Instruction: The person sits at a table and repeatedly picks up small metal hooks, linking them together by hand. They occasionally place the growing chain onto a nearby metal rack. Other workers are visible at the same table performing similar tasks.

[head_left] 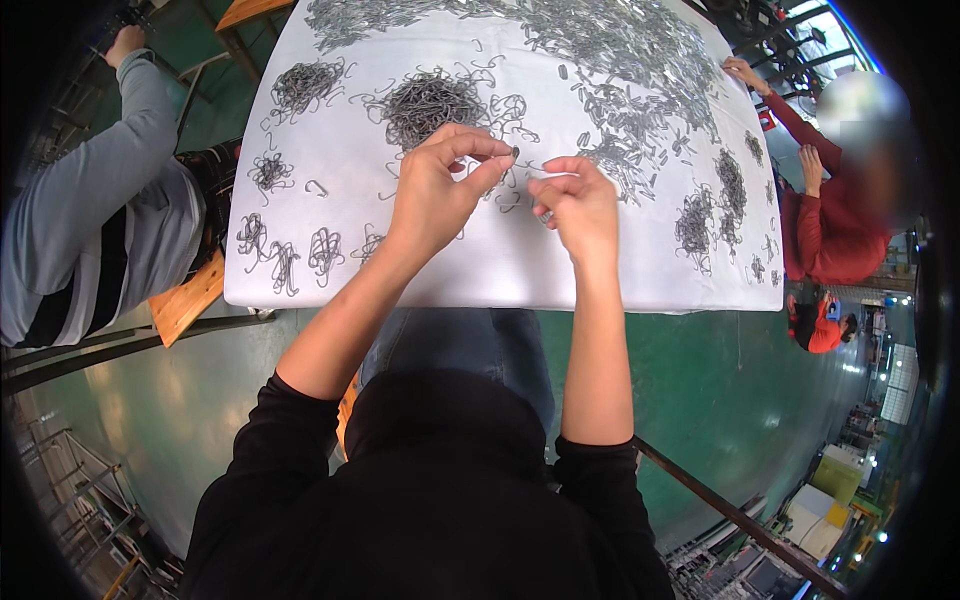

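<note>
Pinching a small dark piece point(515, 152) at two o'clock of your left hand point(438, 190), you seem to be working it; whether your curled right hand point(582, 208) grips anything, I cannot tell. Next probably calls for steadiness.

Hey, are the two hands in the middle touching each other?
Apart: the head view shows white tabletop between the left hand and the right hand.

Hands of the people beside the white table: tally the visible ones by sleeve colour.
Black: 2, the wearer's left hand and right hand
Red: 2, upper hand and lower hand
Grey: 1, hand at the picture's upper left
Total: 5
</note>
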Tool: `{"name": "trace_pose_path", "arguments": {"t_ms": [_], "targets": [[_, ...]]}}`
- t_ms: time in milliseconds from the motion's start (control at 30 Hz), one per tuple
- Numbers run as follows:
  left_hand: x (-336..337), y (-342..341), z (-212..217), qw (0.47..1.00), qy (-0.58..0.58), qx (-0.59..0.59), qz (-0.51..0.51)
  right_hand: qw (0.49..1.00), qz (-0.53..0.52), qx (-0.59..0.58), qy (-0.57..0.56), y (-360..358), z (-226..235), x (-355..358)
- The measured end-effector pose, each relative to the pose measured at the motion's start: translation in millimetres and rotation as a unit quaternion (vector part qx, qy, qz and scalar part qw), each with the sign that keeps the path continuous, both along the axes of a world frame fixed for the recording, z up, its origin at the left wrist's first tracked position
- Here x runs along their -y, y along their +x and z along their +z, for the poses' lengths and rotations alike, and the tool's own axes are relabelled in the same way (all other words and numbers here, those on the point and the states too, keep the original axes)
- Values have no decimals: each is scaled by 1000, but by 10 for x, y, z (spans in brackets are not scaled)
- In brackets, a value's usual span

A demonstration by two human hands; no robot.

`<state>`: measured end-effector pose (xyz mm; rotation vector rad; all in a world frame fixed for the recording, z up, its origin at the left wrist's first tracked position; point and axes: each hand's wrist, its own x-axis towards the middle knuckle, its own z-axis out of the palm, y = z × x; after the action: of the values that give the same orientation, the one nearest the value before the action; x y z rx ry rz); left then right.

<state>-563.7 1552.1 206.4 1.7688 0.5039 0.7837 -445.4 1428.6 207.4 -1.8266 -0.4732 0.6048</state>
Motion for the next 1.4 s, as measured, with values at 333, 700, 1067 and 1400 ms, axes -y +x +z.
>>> {"name": "trace_pose_path", "arguments": {"t_ms": [333,700,1067,1400], "targets": [[149,95,48,999,11,-3,-30,949,-98,-108,280,-191,207,234],[413,218,106,995,48,60,-68,930,-168,-43,325,-268,376,279],[724,707,-542,961,193,-114,-163,901,-243,114,341,-455,444,1170],[1241,915,-971,813,518,-218,-152,911,-296,83,274,-853,-100,1738]]}}
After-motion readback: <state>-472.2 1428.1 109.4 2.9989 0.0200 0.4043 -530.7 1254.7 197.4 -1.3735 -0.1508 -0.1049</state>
